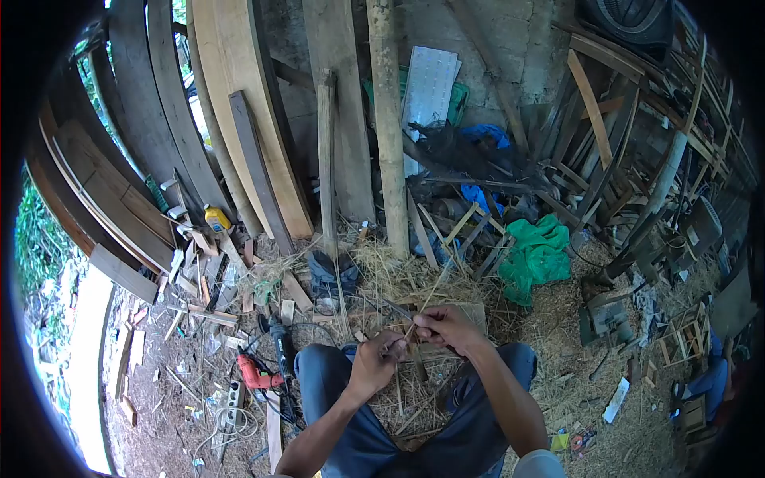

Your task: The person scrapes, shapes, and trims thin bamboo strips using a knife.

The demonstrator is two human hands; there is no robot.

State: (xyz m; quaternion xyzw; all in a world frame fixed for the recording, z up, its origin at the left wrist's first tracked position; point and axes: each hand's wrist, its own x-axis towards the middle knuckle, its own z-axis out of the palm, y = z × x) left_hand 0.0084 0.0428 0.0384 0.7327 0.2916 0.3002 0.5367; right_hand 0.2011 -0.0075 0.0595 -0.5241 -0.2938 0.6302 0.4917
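Note:
Between my knees, both hands are closed close together around a thin pale strip (433, 291), which looks like split bamboo or wood. It slants up and to the right, away from me. My left hand (378, 362) pinches its lower part. Just right of it and slightly farther off, my right hand (448, 329) grips what looks like a knife (396, 308), its narrow grey blade pointing up-left beside the strip. The handle is hidden in my fingers. Below the hands, a short brown piece (417, 362) stands out, partly covered.
A red power drill (256, 374) and a dark angle grinder (282, 350) lie left of my knee, near a power strip (232, 405). Tall planks (239, 103) lean at the back. A green plastic sheet (535, 253) lies right. Shavings and offcuts litter the ground. Another person's leg (709, 382) shows far right.

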